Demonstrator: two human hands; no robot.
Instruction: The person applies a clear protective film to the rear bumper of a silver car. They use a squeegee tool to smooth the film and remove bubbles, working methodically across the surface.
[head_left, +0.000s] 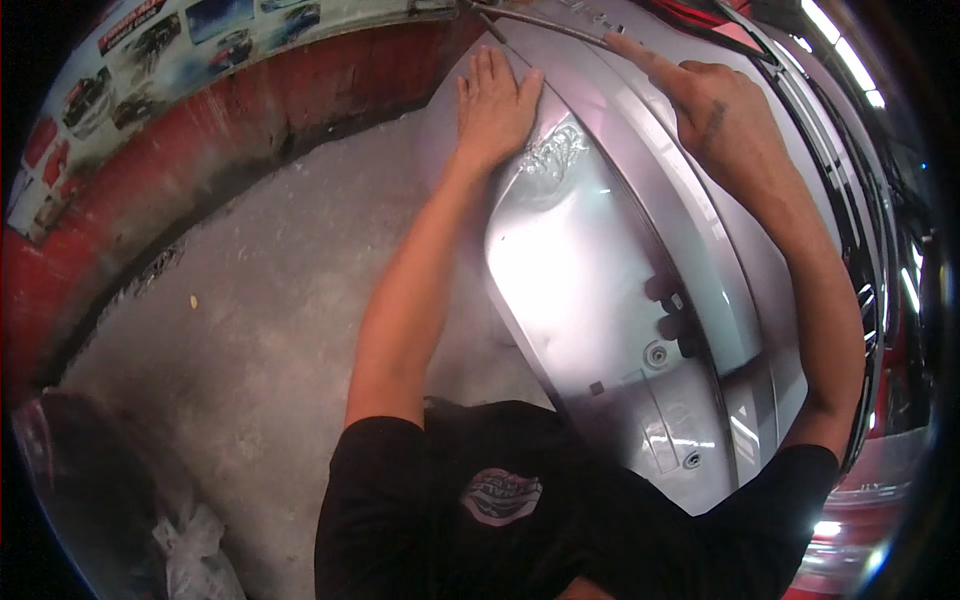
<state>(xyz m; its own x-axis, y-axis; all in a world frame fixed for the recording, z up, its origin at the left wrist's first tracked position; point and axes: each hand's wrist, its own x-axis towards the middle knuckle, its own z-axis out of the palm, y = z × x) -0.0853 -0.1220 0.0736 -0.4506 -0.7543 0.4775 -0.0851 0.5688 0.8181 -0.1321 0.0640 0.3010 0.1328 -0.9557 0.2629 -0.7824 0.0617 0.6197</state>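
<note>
The car [745, 235] is the largest item here. On its rear is the silver panel [560, 270], running away from the person; the step in hand appears to be bracing and levering at the panel's far end. A red wall [300, 95] stands beyond the panel and to its left.

The right hand [728, 115] is to the right of the panel's far end, index finger stretched out. The left hand [497, 110] is at the panel's far left corner, fingers loosely spread, palm down, grasping nothing that I can see. A rod [545, 23] lies across beyond the panel, one end meeting the right index fingertip. The remaining right fingers are hidden from me, so I cannot tell whether they clasp it.

In my judgement, the next move calls for a steady left palm and small, controlled pressure from the right.

As to condition, the panel is glossy and bright along its middle, with a duller, pinkish cast toward the far end. A crumpled patch [555, 150] lies on the panel just beside the left hand, its surface rippled and creased. Smallest, two round fittings [655, 355] sit in the panel's near half.
</note>
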